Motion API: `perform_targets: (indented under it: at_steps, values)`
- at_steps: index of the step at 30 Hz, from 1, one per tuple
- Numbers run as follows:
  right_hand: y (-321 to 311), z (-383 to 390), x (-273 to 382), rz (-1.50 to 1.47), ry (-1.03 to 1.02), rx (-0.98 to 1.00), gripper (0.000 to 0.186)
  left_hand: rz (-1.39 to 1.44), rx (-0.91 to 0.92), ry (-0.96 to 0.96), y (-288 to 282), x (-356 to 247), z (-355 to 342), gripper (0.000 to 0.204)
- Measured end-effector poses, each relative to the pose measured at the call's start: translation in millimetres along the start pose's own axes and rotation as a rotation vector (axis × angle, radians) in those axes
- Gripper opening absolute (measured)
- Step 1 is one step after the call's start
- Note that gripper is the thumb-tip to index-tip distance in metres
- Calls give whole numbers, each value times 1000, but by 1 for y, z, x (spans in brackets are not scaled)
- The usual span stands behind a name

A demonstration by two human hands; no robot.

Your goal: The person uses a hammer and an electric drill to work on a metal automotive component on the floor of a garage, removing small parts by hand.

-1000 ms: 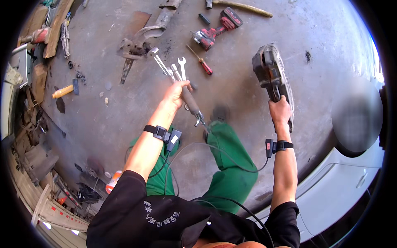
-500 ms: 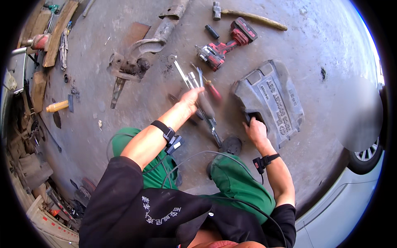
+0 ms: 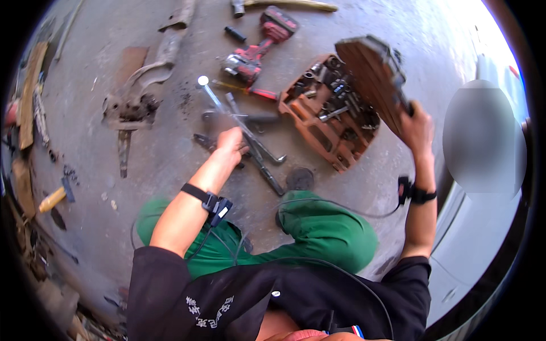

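Observation:
My right hand (image 3: 416, 128) grips the raised lid (image 3: 372, 79) of an orange tool case (image 3: 310, 113), which lies open on the concrete floor with several sockets and bits inside. My left hand (image 3: 230, 145) rests on a bunch of long metal wrenches and bars (image 3: 250, 139) spread on the floor beside the case. Both wrists wear black bands with cables. My green trouser knees (image 3: 324, 227) are below the tools.
A red cordless power tool (image 3: 259, 48) lies beyond the wrenches. A rusty metal car part (image 3: 136, 94) sits at the left, a yellow-handled hammer (image 3: 54, 199) at the far left among scrap. A pale car body (image 3: 478, 216) stands at the right.
My right hand set the closed case down on the floor and has swung its lid up, showing the tools inside. My left hand stayed on the wrenches.

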State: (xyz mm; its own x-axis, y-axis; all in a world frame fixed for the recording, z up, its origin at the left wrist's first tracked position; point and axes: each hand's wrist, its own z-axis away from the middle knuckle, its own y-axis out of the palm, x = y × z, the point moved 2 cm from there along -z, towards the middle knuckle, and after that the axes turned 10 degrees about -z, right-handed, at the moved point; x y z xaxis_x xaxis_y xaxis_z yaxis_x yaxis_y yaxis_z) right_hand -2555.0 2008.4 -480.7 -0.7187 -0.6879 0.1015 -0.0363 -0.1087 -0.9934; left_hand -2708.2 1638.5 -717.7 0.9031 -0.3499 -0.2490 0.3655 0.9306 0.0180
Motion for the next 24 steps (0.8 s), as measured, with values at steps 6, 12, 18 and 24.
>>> perform_targets:
  at_steps: [6,12,18,24]
  values:
    - [-1,-100,-68,301,82,-265,51,87,187,147,23,-37,75,14]
    - [47,-115,-85,337,58,-613,65,312,416,311,5,-85,132,15]
    - [149,-44,-49,-441,-241,45,41,441,362,441,-18,-116,160,13]
    - [210,21,-21,-331,-131,81,55,440,499,357,-6,-111,152,13]
